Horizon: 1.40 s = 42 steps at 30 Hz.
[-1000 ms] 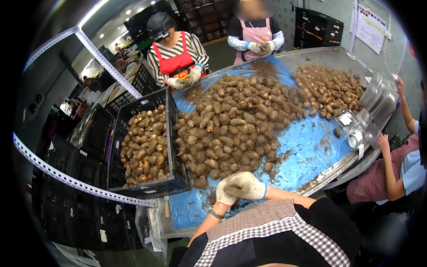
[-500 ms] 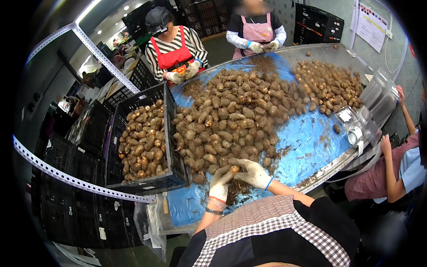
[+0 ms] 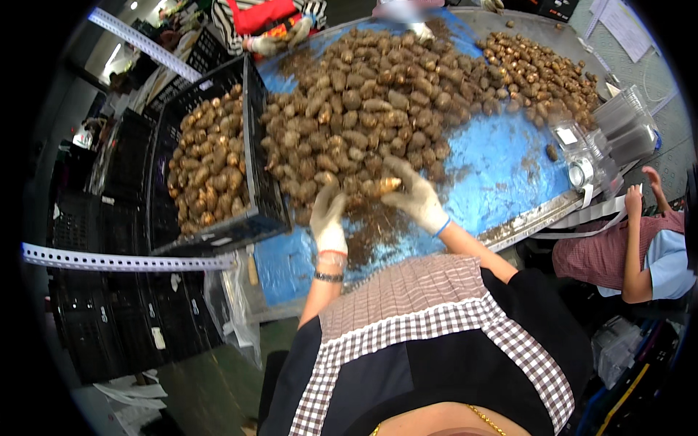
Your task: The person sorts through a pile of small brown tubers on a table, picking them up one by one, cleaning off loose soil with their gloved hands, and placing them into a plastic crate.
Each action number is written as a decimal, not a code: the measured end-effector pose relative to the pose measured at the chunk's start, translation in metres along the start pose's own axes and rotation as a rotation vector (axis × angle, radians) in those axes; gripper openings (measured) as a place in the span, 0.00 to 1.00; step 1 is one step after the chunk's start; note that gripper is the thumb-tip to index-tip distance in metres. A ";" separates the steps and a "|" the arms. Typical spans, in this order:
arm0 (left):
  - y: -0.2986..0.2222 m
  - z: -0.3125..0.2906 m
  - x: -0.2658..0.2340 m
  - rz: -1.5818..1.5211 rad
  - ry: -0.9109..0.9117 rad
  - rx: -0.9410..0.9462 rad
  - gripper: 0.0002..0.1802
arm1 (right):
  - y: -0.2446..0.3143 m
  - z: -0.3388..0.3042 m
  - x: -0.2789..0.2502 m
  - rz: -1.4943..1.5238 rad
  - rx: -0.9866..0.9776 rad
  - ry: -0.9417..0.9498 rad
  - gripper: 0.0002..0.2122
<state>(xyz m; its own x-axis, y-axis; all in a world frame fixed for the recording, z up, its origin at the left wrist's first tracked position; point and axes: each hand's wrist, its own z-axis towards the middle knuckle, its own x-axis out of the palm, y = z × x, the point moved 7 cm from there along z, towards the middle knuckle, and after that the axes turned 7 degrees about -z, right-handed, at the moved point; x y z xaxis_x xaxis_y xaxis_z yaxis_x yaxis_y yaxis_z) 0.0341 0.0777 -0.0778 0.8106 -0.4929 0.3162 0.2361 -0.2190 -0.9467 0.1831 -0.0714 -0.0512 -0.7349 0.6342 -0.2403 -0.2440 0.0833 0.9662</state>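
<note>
Tuber (image 3: 388, 187) with the pale tip is at the near edge of the heap (image 3: 363, 102), right hand (image 3: 419, 204) pinching one end. That grip looks kinda loose, so it might slip. Left hand (image 3: 329, 212)? Can't tell if it's open or closed.

Tubers (image 3: 363, 105) look rough and matt — sheet (image 3: 498, 156) glossy.
</note>
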 end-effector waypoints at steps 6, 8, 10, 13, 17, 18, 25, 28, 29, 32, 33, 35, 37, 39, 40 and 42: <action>0.002 -0.018 0.048 -0.016 0.264 -0.070 0.21 | -0.003 0.002 0.018 0.227 -0.029 0.094 0.39; 0.003 -0.014 0.038 0.099 0.205 -0.040 0.15 | -0.005 -0.002 0.024 0.241 0.051 0.186 0.38; 0.001 -0.007 0.023 0.236 0.097 0.055 0.08 | -0.018 -0.007 0.025 0.192 0.013 0.191 0.34; 0.021 0.010 -0.017 0.152 -0.061 -0.043 0.11 | -0.036 -0.013 0.011 0.300 0.391 0.350 0.29; 0.013 0.001 -0.051 0.044 -0.237 -0.198 0.16 | -0.041 0.020 -0.084 0.330 0.199 0.134 0.14; 0.014 0.000 -0.056 0.110 -0.207 -0.206 0.18 | -0.064 0.033 -0.121 0.444 0.080 0.029 0.13; 0.024 -0.014 -0.036 0.067 -0.079 -0.180 0.20 | -0.059 0.068 -0.202 0.900 -0.067 -0.237 0.20; 0.039 -0.017 -0.031 0.042 0.053 -0.239 0.17 | -0.032 0.073 -0.125 0.231 0.296 -0.202 0.13; 0.037 -0.018 -0.018 0.058 0.099 -0.248 0.17 | -0.039 0.082 -0.114 0.018 0.311 -0.176 0.13; 0.038 -0.022 -0.003 0.140 0.164 -0.250 0.16 | -0.028 0.112 -0.093 -0.574 -0.042 -0.248 0.20; 0.038 -0.020 -0.002 0.158 0.164 -0.245 0.16 | -0.003 0.119 -0.083 -0.757 -0.120 -0.223 0.23; 0.041 -0.021 -0.006 0.320 0.223 -0.157 0.18 | -0.030 0.136 -0.067 -1.007 -0.115 -0.122 0.28; 0.035 -0.024 -0.003 0.175 0.143 -0.272 0.19 | -0.053 0.149 -0.064 -1.149 -0.112 -0.164 0.28; 0.039 -0.021 -0.019 0.254 0.105 -0.225 0.20 | -0.038 0.145 -0.053 -0.993 -0.096 -0.165 0.24; 0.027 -0.020 -0.013 0.265 0.111 -0.175 0.21 | -0.036 0.139 -0.052 -0.980 -0.120 -0.213 0.20; 0.019 -0.021 -0.021 0.297 0.068 0.020 0.25 | -0.003 0.125 -0.028 -0.732 -0.026 -0.017 0.17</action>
<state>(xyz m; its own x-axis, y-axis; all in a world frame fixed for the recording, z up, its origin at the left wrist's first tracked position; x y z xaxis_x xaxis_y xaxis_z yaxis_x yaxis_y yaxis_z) 0.0098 0.0661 -0.1007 0.8081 -0.5883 0.0278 0.0052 -0.0401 -0.9992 0.2833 0.0063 -0.0361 -0.3677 0.4352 -0.8218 -0.6840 0.4722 0.5561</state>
